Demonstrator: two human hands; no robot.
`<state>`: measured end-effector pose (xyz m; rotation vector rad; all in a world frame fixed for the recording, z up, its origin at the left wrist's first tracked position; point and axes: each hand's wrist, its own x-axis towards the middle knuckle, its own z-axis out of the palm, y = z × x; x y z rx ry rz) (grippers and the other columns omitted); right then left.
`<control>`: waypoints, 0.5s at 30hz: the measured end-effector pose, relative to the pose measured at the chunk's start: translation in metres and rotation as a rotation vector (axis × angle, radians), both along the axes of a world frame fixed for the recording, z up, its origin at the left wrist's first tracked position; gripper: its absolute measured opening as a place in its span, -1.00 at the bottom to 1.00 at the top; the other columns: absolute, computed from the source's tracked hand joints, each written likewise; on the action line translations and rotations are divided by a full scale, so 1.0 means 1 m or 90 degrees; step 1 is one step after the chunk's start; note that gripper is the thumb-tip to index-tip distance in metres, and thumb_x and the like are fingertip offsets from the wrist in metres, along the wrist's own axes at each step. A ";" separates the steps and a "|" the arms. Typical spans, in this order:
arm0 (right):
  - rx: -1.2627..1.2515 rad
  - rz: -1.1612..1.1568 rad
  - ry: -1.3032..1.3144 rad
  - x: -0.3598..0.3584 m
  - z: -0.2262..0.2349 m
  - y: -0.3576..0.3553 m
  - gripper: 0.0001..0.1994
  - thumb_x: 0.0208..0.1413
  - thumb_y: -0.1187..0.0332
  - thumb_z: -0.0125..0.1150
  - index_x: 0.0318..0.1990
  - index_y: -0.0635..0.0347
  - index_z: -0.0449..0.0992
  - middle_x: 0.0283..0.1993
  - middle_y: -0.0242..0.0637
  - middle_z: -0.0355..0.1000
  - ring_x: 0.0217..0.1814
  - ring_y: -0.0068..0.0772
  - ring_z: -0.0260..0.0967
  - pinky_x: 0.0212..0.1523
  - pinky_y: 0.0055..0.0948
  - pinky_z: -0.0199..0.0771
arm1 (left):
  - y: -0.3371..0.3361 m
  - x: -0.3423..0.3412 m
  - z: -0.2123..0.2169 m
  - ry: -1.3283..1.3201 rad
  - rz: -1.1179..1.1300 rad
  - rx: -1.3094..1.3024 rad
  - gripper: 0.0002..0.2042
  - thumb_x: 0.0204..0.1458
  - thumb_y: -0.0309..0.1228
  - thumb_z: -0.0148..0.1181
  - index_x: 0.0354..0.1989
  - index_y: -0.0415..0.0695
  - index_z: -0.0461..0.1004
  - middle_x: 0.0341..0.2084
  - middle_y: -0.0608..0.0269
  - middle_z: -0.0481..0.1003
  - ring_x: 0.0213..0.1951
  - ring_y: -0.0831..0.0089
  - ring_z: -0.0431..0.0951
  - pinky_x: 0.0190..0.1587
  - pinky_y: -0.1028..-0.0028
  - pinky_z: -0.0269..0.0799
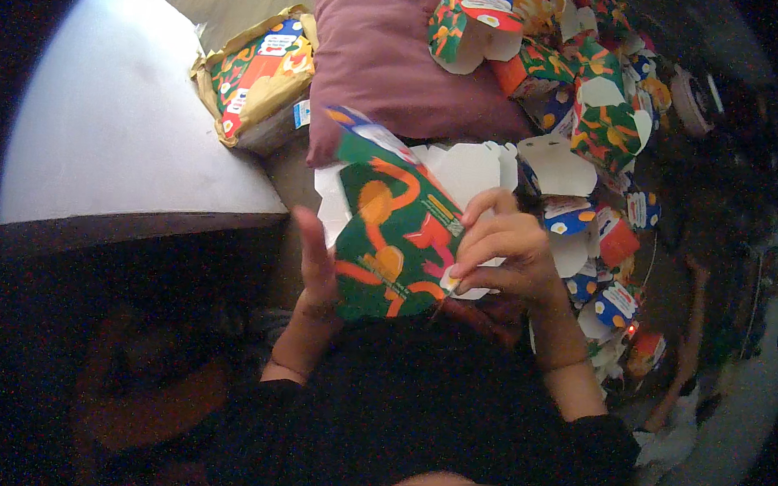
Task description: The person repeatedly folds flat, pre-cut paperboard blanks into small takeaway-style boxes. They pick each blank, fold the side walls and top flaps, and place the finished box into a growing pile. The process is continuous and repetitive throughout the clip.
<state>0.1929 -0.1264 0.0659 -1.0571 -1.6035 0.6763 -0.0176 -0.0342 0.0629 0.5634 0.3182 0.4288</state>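
Note:
I hold a flat, unfolded cardboard carton [389, 234], green with orange, red and pink shapes and a white inside, up in front of me. My left hand [314, 261] supports its left edge, fingers straight and pressed against the card. My right hand [501, 252] pinches its right edge near the bottom, fingers curled over a white flap. More white flaps of the carton show behind its upper right.
A mauve cushion [388, 60] lies behind the carton. A paper bag [257, 76] with flat printed cartons sits at its left, beside a pale tabletop [116, 127]. Several folded colourful cartons [603, 122] are heaped at the right, down to the lower right.

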 end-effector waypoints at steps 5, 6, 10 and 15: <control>-0.163 -0.192 -0.017 -0.012 0.031 -0.012 -0.80 -0.36 0.41 0.45 -0.52 0.13 0.53 -0.03 -0.16 0.28 0.13 -0.15 0.24 0.11 -0.26 0.26 | -0.013 -0.001 0.046 0.306 -0.032 0.168 -0.41 0.06 -0.18 0.05 0.21 -0.22 0.07 0.04 0.06 0.32 0.00 0.23 0.41 0.03 0.24 0.36; -0.166 -0.200 -0.002 -0.016 0.031 -0.014 -0.82 -0.33 0.45 0.42 -0.53 0.16 0.50 -0.06 -0.14 0.30 0.12 -0.15 0.27 0.09 -0.26 0.30 | -0.015 0.002 0.050 0.312 -0.035 0.170 -0.45 0.08 -0.24 0.05 0.21 -0.21 0.09 0.02 0.08 0.33 -0.02 0.26 0.42 0.01 0.27 0.37; -0.167 -0.251 0.073 -0.026 0.023 -0.016 -0.87 -0.25 0.53 0.32 -0.56 0.24 0.44 -0.07 -0.09 0.35 0.07 -0.16 0.34 0.08 -0.27 0.36 | -0.013 0.010 0.060 0.345 -0.080 0.161 -0.56 0.16 -0.31 -0.03 0.19 -0.17 0.13 -0.04 0.15 0.38 -0.11 0.38 0.47 -0.05 0.34 0.41; -0.179 -0.250 0.106 -0.025 0.012 -0.023 -0.81 -0.28 0.49 0.39 -0.56 0.24 0.42 -0.03 -0.10 0.35 0.03 -0.22 0.37 0.00 -0.32 0.41 | -0.012 0.011 0.064 0.316 -0.060 0.114 -0.59 0.20 -0.35 -0.17 0.21 -0.18 0.05 0.05 0.11 0.26 0.10 0.39 0.26 0.08 0.41 0.25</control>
